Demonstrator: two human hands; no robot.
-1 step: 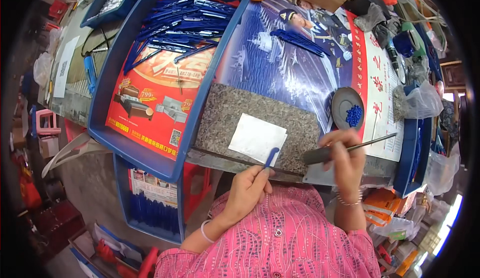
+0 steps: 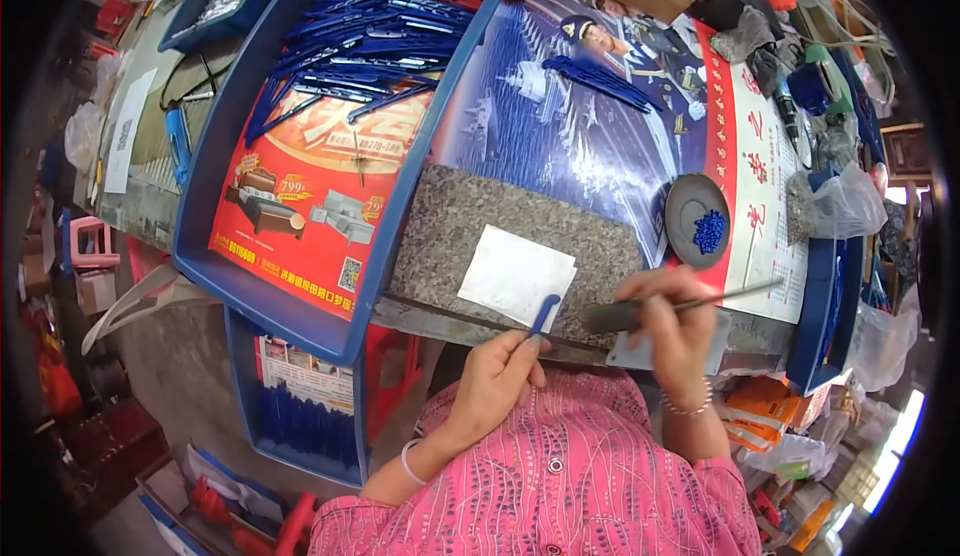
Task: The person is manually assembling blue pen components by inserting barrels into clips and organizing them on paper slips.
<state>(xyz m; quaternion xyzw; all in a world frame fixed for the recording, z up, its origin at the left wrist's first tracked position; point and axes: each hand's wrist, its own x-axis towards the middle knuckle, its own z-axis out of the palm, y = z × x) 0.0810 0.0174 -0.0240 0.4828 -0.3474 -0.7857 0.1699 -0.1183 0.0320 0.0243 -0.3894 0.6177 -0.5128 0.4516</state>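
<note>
Your left hand (image 2: 495, 381) pinches small blue plastic strip (image 2: 545, 314), upright, tip at near edge of grey speckled stone slab (image 2: 470, 231). Your right hand (image 2: 675, 331) closed around thin dark metal rod tool (image 2: 680, 306), lying level just right of slab. White paper square (image 2: 515, 276) on slab, just beyond strip. Dark round dish (image 2: 697, 218) with blue bits right of slab. Big blue plastic tray (image 2: 215, 216) left of slab, blue strips heaped inside.
</note>
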